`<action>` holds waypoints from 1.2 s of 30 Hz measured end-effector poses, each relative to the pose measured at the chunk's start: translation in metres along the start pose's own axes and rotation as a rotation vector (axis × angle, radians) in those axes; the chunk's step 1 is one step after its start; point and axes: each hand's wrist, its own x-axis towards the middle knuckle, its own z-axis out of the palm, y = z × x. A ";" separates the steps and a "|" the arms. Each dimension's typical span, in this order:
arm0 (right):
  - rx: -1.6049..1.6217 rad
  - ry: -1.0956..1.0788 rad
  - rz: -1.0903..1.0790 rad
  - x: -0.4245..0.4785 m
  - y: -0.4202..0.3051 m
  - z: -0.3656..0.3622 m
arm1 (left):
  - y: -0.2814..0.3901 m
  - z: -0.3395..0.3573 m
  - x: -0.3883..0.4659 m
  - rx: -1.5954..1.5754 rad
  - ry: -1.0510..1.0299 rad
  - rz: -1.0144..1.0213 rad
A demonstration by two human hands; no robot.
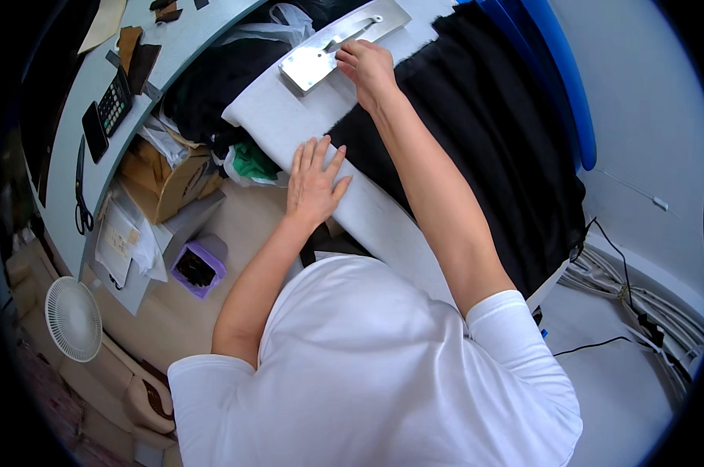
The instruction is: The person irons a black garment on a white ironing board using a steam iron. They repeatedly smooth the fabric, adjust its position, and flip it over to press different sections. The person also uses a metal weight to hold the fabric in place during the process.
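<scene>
My left hand rests with spread fingers on the near edge of a white cloth-covered board, its fingertips by the corner of a black fabric. My right hand hovers at the near side of a flat metal block with a lever-like handle; its fingers are bent, and whether they touch the block cannot be told. The black fabric lies in soft folds over the board's right part, with a frayed far edge.
A curved table at left holds a calculator, a smartphone, scissors and leather scraps. Below stand a cardboard box, a purple-lined bin and a fan. Cables run at right.
</scene>
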 end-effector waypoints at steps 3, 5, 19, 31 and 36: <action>-0.003 0.010 0.109 0.018 -0.003 0.010 | -0.003 0.000 -0.002 -0.062 0.012 0.016; -0.067 0.047 0.160 0.017 -0.013 0.005 | -0.005 0.000 -0.004 -0.088 0.022 0.023; 0.043 0.034 0.102 0.018 -0.011 0.022 | -0.011 -0.004 -0.009 -0.120 -0.025 0.049; -0.608 0.063 -0.034 -0.037 0.010 -0.037 | -0.011 0.000 -0.009 -0.125 -0.010 0.039; -0.639 0.052 -0.049 -0.047 0.029 -0.040 | -0.010 -0.005 -0.006 -0.134 -0.038 0.081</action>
